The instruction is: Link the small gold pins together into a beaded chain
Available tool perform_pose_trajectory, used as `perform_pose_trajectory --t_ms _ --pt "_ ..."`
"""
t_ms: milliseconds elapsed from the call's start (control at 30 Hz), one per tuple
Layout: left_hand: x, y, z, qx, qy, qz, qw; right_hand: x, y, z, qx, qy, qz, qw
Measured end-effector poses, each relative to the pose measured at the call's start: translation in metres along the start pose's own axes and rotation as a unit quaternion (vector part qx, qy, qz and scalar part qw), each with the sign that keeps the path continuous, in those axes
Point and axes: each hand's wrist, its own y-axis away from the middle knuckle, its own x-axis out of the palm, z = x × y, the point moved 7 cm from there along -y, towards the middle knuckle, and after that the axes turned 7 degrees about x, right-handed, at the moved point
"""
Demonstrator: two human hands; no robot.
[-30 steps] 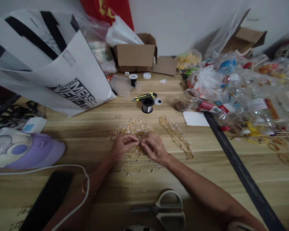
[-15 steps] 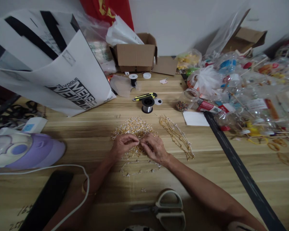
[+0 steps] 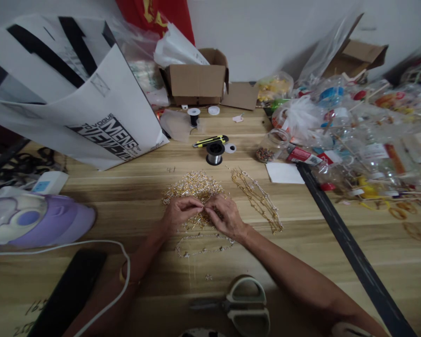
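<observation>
Over a heap of gold and silver beads [image 3: 192, 183], my left hand [image 3: 179, 211] and my right hand [image 3: 226, 215] meet fingertip to fingertip. Each is closed in a pinch; whatever lies between the fingers is too small to make out. Just below them a silver beaded chain [image 3: 204, 251] forms a loop on the table, with thin thread ends trailing toward me. Gold and silver beaded chains [image 3: 257, 199] lie stretched out to the right of the heap. A few tiny beads [image 3: 208, 277] sit nearer to me.
Scissors [image 3: 245, 304] lie at the front. Behind the heap are a wire spool [image 3: 215, 153], a yellow-black utility knife [image 3: 210, 141] and a jar of beads [image 3: 272, 146]. A large white bag [image 3: 126, 107] and a purple appliance [image 3: 59, 217] with its cord stand left; plastic bottles [image 3: 365, 140] crowd the right.
Both hands stay pinched together over the heap, with only a very slight shift of the fingers. Everything else lies as before.
</observation>
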Motion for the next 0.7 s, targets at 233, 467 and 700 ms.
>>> perform_pose_trajectory --t_ms 233,467,700 --pt "-0.0014 0.0010 0.0041 -0.026 0.005 -0.009 1.000 -0.0011 -0.0004 0.0012 -0.001 0.001 -0.002 1.000" --pt "-0.0029 0.0006 0.0024 -0.025 -0.013 -0.016 0.999 -0.0014 -0.0003 0.0025 -0.008 -0.005 -0.005 1.000" --pt "-0.0022 -0.0003 -0.0007 -0.009 -0.006 -0.014 1.000 -0.0024 -0.0002 0.0028 -0.012 -0.007 -0.009 1.000"
